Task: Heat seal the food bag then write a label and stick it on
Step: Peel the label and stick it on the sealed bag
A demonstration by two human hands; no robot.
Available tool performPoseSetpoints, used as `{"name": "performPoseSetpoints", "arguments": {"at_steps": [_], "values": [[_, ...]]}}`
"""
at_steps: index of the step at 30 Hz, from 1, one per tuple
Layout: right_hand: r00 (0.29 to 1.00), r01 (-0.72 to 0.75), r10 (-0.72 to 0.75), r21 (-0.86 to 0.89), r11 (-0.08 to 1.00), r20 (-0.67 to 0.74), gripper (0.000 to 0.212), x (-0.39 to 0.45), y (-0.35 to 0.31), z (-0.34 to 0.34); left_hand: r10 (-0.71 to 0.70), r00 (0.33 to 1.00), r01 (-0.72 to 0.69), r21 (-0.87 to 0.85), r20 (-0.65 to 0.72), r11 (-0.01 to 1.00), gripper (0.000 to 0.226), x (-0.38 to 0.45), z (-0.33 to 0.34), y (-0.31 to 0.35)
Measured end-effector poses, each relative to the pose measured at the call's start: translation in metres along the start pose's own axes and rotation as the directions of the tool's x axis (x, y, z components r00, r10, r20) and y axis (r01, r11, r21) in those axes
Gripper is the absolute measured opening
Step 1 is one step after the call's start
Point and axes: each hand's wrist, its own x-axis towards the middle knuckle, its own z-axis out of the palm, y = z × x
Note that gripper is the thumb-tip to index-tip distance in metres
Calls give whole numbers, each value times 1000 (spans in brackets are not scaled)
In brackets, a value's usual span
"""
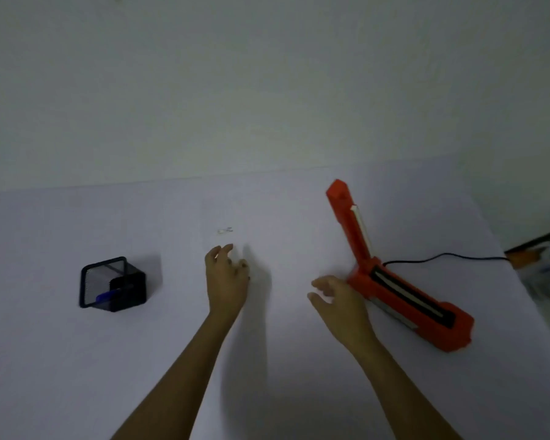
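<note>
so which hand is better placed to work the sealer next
Right, probably. The right hand is open right beside the hinge end of the red sealer, whose arm stands raised. The left hand hovers farther off, mid-table, nearer the pen holder. No bag is clearly visible.

A white table (77, 360) is seen, with a black mesh pen holder (112, 284), an orange heat sealer (407, 296) and its cord (442, 257) laid on it.

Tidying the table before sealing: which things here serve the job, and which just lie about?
For the job:
- orange heat sealer, arm raised
- blue pen in black mesh holder

Lying about:
- dark clutter at right edge

No food bag clearly visible.
</note>
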Motion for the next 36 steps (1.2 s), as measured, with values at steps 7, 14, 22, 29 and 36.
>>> {"name": "performPoseSetpoints", "arguments": {"at_steps": [7, 14, 22, 29, 36], "values": [[945, -142, 5, -398, 907, -326, 72, -41, 92, -157, 180, 955, -201, 66, 238, 977, 58, -38, 71, 61], [985, -168, 152, -284, 944, -76, 83, -31, 135, -187, 158, 906, -187, 37, 393, 982, 68, -73, 124, 87], [999, -40, 39, -173, 984, -9, 56, -8, 143, -201, 443, 850, -467, 17, 285, 884, 65, -97, 143, 99], [983, -30, 0, -159, 987, -182, 79, 22, 159, -210, 437, 724, -661, 355, 534, 661, 82, -105, 160, 92], [975, 4, -32, -129, 992, -218, 51, 43, 163, -207, 446, 776, -621, 422, 446, 660, 79, -99, 171, 92]]}}
